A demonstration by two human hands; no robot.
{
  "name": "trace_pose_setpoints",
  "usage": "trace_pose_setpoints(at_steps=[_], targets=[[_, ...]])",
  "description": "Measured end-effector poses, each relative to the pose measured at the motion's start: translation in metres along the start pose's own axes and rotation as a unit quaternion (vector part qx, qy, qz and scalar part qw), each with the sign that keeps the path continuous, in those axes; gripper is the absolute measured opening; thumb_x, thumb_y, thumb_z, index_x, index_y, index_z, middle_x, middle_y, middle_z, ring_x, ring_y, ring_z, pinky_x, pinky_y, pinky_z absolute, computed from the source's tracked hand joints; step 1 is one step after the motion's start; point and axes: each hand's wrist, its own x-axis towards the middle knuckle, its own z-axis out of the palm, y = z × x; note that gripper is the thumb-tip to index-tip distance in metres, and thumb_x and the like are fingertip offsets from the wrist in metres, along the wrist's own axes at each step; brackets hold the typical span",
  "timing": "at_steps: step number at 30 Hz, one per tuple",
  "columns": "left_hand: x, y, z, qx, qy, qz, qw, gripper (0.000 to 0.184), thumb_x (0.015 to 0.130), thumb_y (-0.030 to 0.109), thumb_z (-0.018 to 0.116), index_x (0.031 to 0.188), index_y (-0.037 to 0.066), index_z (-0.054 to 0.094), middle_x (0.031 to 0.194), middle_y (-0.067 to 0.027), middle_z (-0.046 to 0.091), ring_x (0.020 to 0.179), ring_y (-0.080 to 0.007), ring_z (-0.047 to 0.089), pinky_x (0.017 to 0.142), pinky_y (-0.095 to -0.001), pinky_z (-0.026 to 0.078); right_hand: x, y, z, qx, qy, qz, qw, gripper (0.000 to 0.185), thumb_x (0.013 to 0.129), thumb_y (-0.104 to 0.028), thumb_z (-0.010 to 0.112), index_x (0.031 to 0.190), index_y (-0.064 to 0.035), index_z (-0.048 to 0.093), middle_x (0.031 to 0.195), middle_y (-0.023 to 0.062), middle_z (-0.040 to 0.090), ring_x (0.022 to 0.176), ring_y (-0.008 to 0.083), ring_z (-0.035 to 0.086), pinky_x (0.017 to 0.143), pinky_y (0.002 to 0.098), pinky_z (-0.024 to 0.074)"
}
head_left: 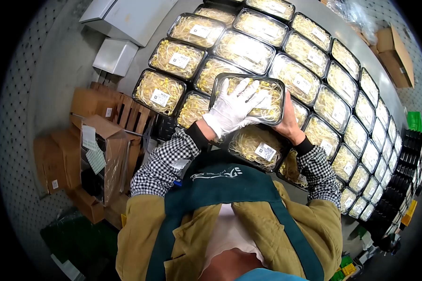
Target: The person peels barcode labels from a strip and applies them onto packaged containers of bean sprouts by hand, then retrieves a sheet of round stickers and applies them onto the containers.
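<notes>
Gripping the right edge of a tray of sprouts, the bare right hand held it over the rows of packed trays, just ahead of the green apron. The gloved left hand lay open across its clear top, fingers spread, beside the white label. Whether the tray touched the packs beneath could not be told. Well to the left, a cardboard box stood near a wooden pallet.
</notes>
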Motion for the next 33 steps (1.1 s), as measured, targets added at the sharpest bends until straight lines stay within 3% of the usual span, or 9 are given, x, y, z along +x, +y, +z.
trace_pose_setpoints(at_steps=[4,7,12,14,24,25,28,31,33], targets=[[0.001,-0.001,-0.001,0.001,-0.011,0.014,1.0,0.069,0.082,0.049,0.059,0.142,0.022,0.038,0.144,-0.0103,0.039,0.133,-0.0278,0.037,0.101,-0.0628,0.024,-0.007,0.005,0.006,0.082,0.007,0.031,0.996,0.093,0.065,-0.023,0.085,0.136,0.0,0.03,0.126,0.0149,0.048,0.115,0.026,0.049,0.097,0.0347,0.0398],[-0.001,0.001,0.003,-0.014,-0.009,0.011,1.0,0.07,0.081,0.049,0.061,0.142,0.022,0.038,0.144,-0.0101,0.039,0.133,-0.0269,0.037,0.102,-0.0627,0.023,-0.01,0.006,0.003,-0.014,0.003,0.003,1.0,0.095,0.064,-0.021,0.086,0.137,-0.0004,0.028,0.128,0.0141,0.046,0.118,0.0243,0.046,0.099,0.0351,0.0389],[-0.005,0.005,0.0,-0.02,0.01,0.013,1.0,0.073,0.078,0.047,0.065,0.141,0.022,0.039,0.145,-0.0082,0.038,0.134,-0.0262,0.037,0.104,-0.0608,0.024,-0.008,0.017,0.014,0.35,0.005,0.162,0.923,0.095,0.065,-0.022,0.085,0.138,-0.0001,0.027,0.13,0.0142,0.045,0.12,0.024,0.045,0.102,0.0354,0.0368],[-0.005,0.005,0.001,-0.025,0.013,0.021,0.999,0.072,0.078,0.046,0.065,0.14,0.021,0.04,0.145,-0.0077,0.039,0.133,-0.0262,0.037,0.105,-0.059,0.024,-0.013,0.001,0.002,0.072,-0.001,0.008,0.997,0.092,0.067,-0.024,0.084,0.137,0.0003,0.028,0.129,0.015,0.046,0.119,0.0252,0.046,0.101,0.0354,0.0371],[0.002,-0.011,-0.01,-0.197,0.012,0.02,0.98,0.05,0.093,0.042,0.049,0.135,0.017,0.047,0.14,-0.0077,0.047,0.129,-0.0246,0.042,0.108,-0.0523,0.023,-0.015,-0.004,-0.005,-0.001,0.009,0.004,1.0,0.091,0.065,-0.025,0.084,0.135,0.0006,0.032,0.128,0.0177,0.048,0.117,0.0289,0.049,0.101,0.0362,0.038],[0.002,-0.014,-0.015,-0.286,0.008,0.004,0.958,0.048,0.094,0.041,0.048,0.135,0.017,0.048,0.14,-0.0076,0.047,0.129,-0.0242,0.044,0.109,-0.0498,0.023,-0.017,-0.006,-0.011,-0.057,-0.019,-0.026,0.998,0.092,0.064,-0.024,0.084,0.135,0.0006,0.032,0.129,0.0187,0.047,0.117,0.0303,0.048,0.101,0.0369,0.0381],[0.003,-0.016,-0.011,-0.255,0.007,0.021,0.967,0.043,0.095,0.035,0.048,0.133,0.015,0.051,0.138,-0.0077,0.049,0.127,-0.0237,0.045,0.109,-0.0438,0.027,-0.021,-0.012,-0.044,-0.237,-0.07,-0.063,0.967,0.092,0.062,-0.019,0.083,0.136,0.002,0.032,0.129,0.0232,0.047,0.118,0.0375,0.048,0.102,0.0401,0.0383],[0.007,-0.016,-0.012,-0.246,-0.012,0.03,0.969,0.041,0.096,0.032,0.047,0.134,0.015,0.05,0.138,-0.008,0.048,0.13,-0.0242,0.041,0.11,-0.0429,0.025,-0.029,-0.048,-0.064,-0.242,-0.009,0.01,0.97,0.055,0.077,-0.005,0.07,0.128,-0.004,0.05,0.12,0.0164,0.053,0.106,0.0301,0.055,0.092,0.038,0.0432],[0.009,-0.015,-0.011,-0.258,-0.05,0.021,0.965,0.043,0.098,0.031,0.042,0.139,0.019,0.045,0.144,-0.005,0.042,0.136,-0.0233,0.034,0.114,-0.0454,0.017,-0.025,-0.06,-0.052,-0.201,0.031,-0.094,0.975,0.015,0.078,-0.005,0.068,0.093,-0.0066,0.065,0.086,0.0067,0.061,0.081,0.0217,0.057,0.075,0.035,0.0443]])
